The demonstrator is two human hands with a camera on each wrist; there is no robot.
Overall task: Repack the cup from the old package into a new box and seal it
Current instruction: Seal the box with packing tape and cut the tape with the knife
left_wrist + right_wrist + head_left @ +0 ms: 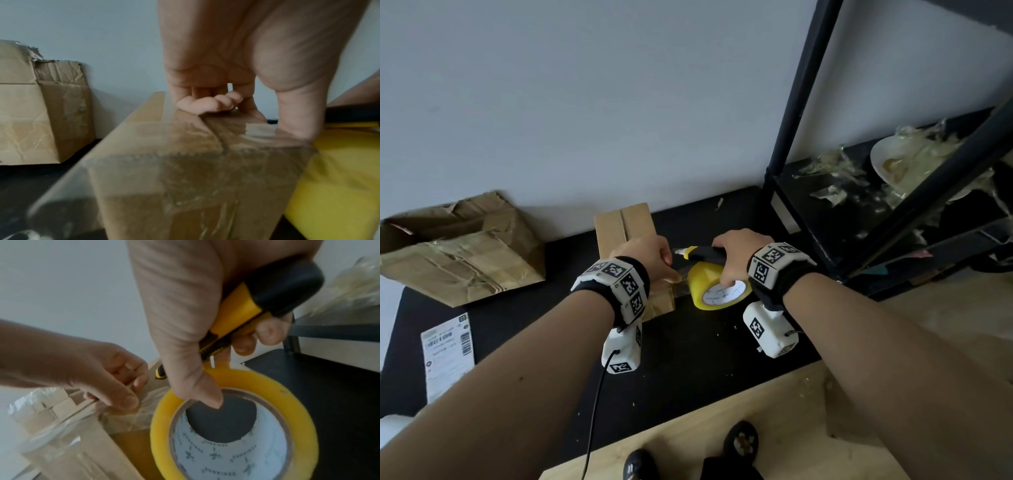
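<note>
The new cardboard box stands with its flaps shut on the black mat. A clear tape strip runs over its near end and side to the yellow tape roll beside it. My left hand rests on the box's right edge, fingers curled, thumb and forefinger pinching the strip there. My right hand grips a yellow-and-black utility knife above the roll, thumb hooked into the core. The knife's tip points at the strip. No cup is in view.
The torn old package lies open at the back left against the wall. A shipping label lies at the mat's left edge. A black shelf frame stands on the right, holding tape scraps and a white plate.
</note>
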